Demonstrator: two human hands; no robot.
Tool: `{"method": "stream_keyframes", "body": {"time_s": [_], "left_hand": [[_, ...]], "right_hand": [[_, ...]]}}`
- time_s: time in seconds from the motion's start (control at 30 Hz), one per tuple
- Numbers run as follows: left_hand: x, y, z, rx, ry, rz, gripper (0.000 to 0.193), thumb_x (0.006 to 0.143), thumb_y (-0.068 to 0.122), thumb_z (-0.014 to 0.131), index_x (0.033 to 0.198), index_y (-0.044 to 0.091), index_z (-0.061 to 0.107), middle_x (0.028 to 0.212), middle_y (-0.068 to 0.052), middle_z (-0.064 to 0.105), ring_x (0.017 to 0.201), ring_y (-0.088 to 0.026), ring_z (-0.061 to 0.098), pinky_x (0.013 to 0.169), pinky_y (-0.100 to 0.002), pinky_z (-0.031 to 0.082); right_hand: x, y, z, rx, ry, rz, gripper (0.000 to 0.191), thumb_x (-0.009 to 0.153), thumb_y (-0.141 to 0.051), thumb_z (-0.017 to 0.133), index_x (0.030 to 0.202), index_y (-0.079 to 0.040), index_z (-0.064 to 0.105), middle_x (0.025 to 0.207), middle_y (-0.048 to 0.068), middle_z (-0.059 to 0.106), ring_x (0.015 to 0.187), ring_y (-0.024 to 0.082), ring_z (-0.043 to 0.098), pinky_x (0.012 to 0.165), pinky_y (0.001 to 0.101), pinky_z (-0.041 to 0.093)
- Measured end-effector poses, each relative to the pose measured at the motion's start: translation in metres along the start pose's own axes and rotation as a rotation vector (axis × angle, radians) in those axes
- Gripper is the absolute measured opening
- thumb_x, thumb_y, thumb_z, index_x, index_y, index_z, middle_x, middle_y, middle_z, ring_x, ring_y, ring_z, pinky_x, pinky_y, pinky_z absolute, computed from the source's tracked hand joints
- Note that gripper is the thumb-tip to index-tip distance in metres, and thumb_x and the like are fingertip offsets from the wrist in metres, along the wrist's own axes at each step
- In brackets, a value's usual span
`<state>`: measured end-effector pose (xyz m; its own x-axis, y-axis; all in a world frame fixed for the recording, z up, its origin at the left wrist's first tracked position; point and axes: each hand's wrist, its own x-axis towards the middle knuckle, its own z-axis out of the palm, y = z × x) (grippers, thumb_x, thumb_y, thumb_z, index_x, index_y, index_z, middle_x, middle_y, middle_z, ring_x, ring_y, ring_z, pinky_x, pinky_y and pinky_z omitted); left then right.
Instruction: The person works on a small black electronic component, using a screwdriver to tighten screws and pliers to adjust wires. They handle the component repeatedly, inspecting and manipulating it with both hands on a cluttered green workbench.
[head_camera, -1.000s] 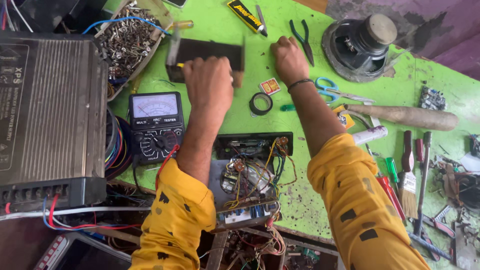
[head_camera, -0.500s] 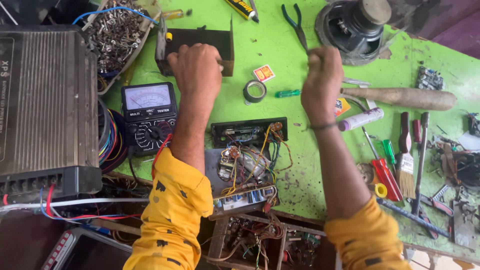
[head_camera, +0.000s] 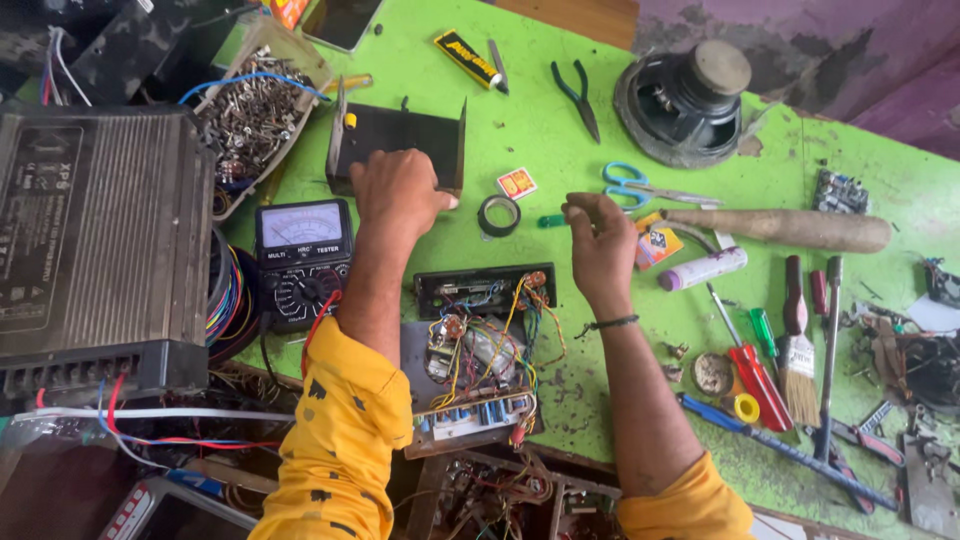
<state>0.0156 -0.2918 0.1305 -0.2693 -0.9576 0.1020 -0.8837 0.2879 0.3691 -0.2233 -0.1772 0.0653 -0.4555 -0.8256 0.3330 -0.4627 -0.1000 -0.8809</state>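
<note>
My left hand (head_camera: 398, 190) lies over the near edge of a black U-shaped metal bracket (head_camera: 400, 135) on the green table (head_camera: 540, 130), fingers curled on it. My right hand (head_camera: 600, 240) hovers to the right, its fingertips pinched on a small green screwdriver (head_camera: 548, 220) whose end sticks out to the left. A black tape roll (head_camera: 498, 215) lies between the two hands. An open circuit unit (head_camera: 480, 340) with coloured wires sits just below them, between my forearms.
A multimeter (head_camera: 300, 255) and a big black amplifier (head_camera: 100, 240) stand at the left, a tray of screws (head_camera: 255, 110) behind them. Pliers (head_camera: 577, 95), a speaker (head_camera: 685, 100), blue scissors (head_camera: 625, 180), a wooden handle (head_camera: 790, 228), a red screwdriver (head_camera: 750, 365) and a brush (head_camera: 797, 350) crowd the right.
My right hand has drawn back from the far side near the pliers and closed on the green screwdriver. My left hand has stayed on the black bracket.
</note>
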Motion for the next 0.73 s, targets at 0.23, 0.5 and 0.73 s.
{"method": "stream_keyframes", "body": {"time_s": [0.23,0.5,0.73], "left_hand": [[0.019,-0.01,-0.01,-1.235,0.777,0.115,0.03,0.105,0.037,0.065,0.109,0.008,0.07,0.1,-0.005,0.073,0.089,-0.014,0.069,0.076,-0.028,0.053],[0.002,0.025,0.023,-1.047,-0.226,0.447,0.03,0.098,0.029,0.074,0.109,0.001,0.076,0.09,0.003,0.075,0.079,-0.002,0.068,0.069,-0.021,0.055],[-0.002,0.038,0.046,-1.056,-0.493,0.365,0.024,0.09,0.024,0.081,0.095,0.001,0.081,0.074,-0.002,0.067,0.064,-0.008,0.059,0.056,-0.026,0.047]], "right_hand": [[-0.004,-0.013,-0.001,0.017,0.059,-0.002,0.014,0.1,-0.012,0.069,0.11,-0.002,0.069,0.099,0.004,0.076,0.088,0.009,0.07,0.076,0.0249,0.054],[-0.01,-0.024,0.007,0.335,-0.04,-0.139,0.016,0.094,0.004,0.074,0.108,-0.003,0.069,0.116,0.004,0.067,0.102,0.011,0.066,0.081,0.0262,0.055],[-0.015,-0.021,0.01,0.197,-0.077,-0.219,0.021,0.088,0.005,0.079,0.102,-0.003,0.066,0.118,0.007,0.068,0.099,0.016,0.071,0.082,0.0273,0.053]]}}
